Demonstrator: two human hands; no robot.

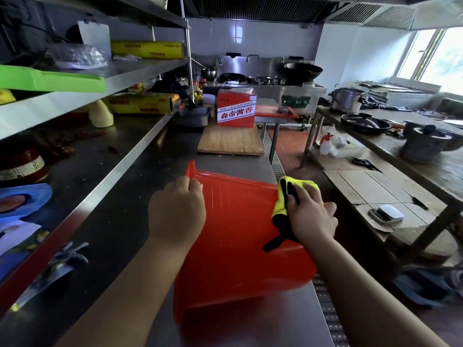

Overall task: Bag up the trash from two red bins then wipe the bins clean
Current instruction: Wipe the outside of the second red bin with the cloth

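Red bin [238, 259] tipped on the counter [140, 221], left grip [176, 211] clasping its base, right grip [310, 216] clutching yellow cloth [283, 204], cutting board [230, 141] beyond.

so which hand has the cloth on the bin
The right hand, holding the yellow cloth against the side of the red bin; the left hand holds no cloth and only grips the bin's far edge.

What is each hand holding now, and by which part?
Left hand holds the red bin by its upper wall, far end; right hand grips the yellow cloth, bunched.
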